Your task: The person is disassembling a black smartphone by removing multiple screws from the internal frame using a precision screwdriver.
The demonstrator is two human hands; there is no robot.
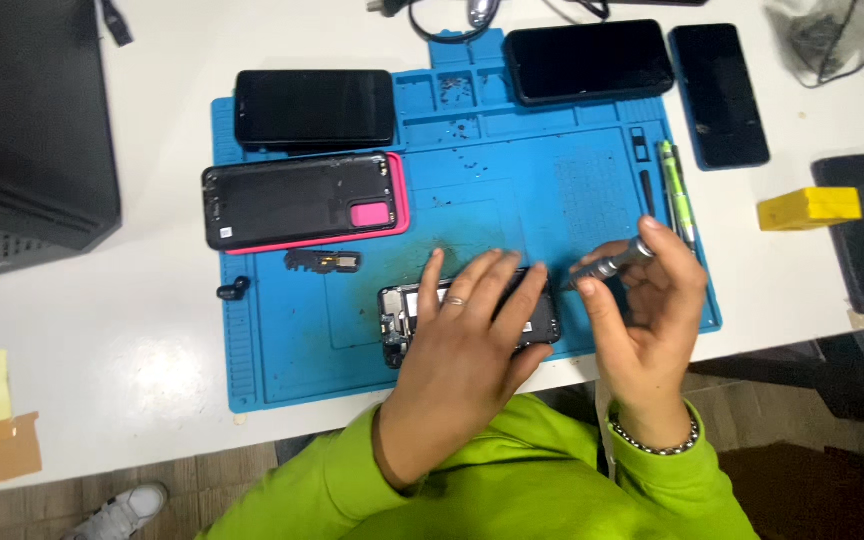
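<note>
**Driving the tip in straight on an opened phone**

Pressing my left hand [472,335] flat over the opened phone [407,318] keeps it from sliding on the blue work mat [282,350]; my fingers are spread and laid across the body, not curled around it. The phone lies at the near middle of the mat, its exposed end poking out to the left of my palm. My right hand [647,320] pinches a small metal screwdriver [612,262] between thumb and fingertips, closed on the knurled shaft, with the tip angled down and left toward the phone's right end, just beside my left fingertips.

To do this well, I judge the driver needs to stand more upright over the screw before I turn it, since a slanted tip can slip and chew the head. Light downward pressure and slow twists from the fingertips should be enough. I keep my left fingers clear of the tip's path.

Farther off on the mat lie a pink-edged back cover [302,202] and a dark phone [314,108] to the far left, another dark phone [588,60] at the far edge, and a small loose part [324,262] near the cover. A green-handled tool [676,185] rests to the right, so I keep my elbow from sweeping it.
</note>
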